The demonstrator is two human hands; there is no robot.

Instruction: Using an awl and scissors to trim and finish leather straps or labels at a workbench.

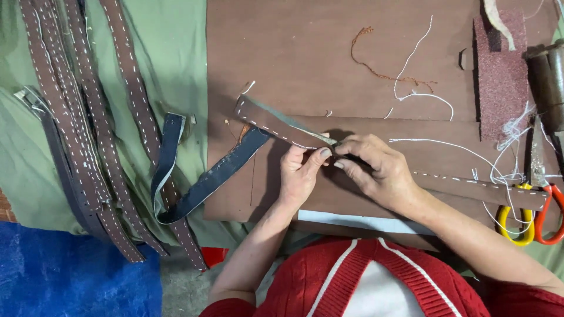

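**Both hands pinch a stitched leather strap at its middle**

The left hand [299, 176] and the right hand [376, 170] meet fingertip to fingertip, both closed in a pinch on a long brown leather strap with white running stitches [282, 126]. The strap lies across a brown sheet of leather or board [329, 53] that covers the work surface. From the pinch, one end rises up and to the left. The other end [482, 189] runs right, under the right wrist, toward yellow- and orange-handled scissors [531, 217]. Just left of the grip, a dark blue strap [211, 179] curls down onto green cloth [176, 53]. Well apart to the left lie several more stitched brown straps [88, 129]. Above and right of the grip trail loose white thread [423, 94], an orange thread [376, 67] and a reddish abrasive block [502, 76].

The strap looks light and flexible yet firm enough to hold a bend; it probably handles best pinched flat on both faces close to the stitching.
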